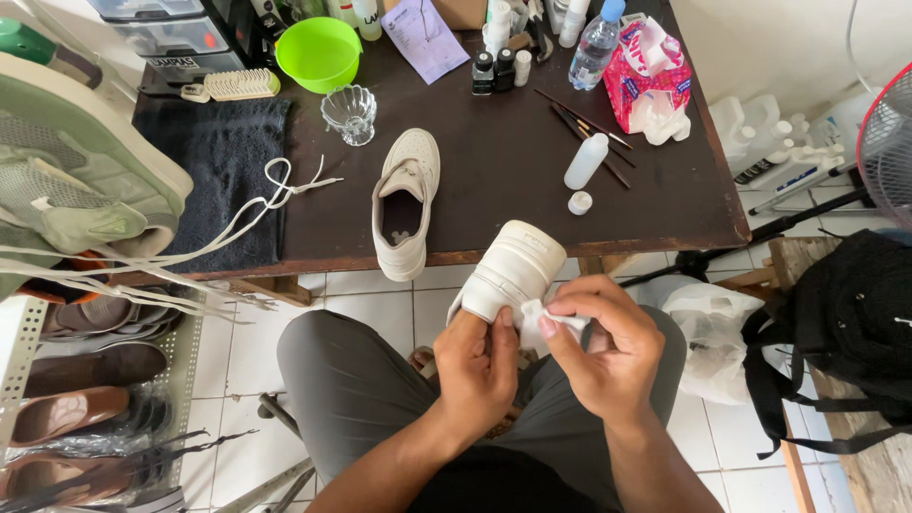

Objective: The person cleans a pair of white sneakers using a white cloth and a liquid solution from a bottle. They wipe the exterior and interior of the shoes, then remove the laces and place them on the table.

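Note:
Over my lap, my left hand (pixel 478 366) grips a white sneaker (pixel 514 268) by its heel end, toe pointing toward the table. My right hand (pixel 608 347) pinches a small white tissue (pixel 543 318) against the sneaker's heel. A second white sneaker (pixel 406 201) without laces lies on the dark brown table (pixel 494 142), its opening facing up. A small white squeeze bottle (pixel 585 161) lies on its side on the table, its white cap (pixel 579 202) beside it.
White laces (pixel 275 195) trail over a dark towel (pixel 223 171). A green bowl (pixel 318 52), glass cup (pixel 350 114), brush (pixel 237 85), thin brushes (pixel 584 123), water bottle (pixel 597 43) and pink tissue pack (pixel 651 81) sit farther back. Shoe rack (pixel 76 380) left; black backpack (pixel 855 323) right.

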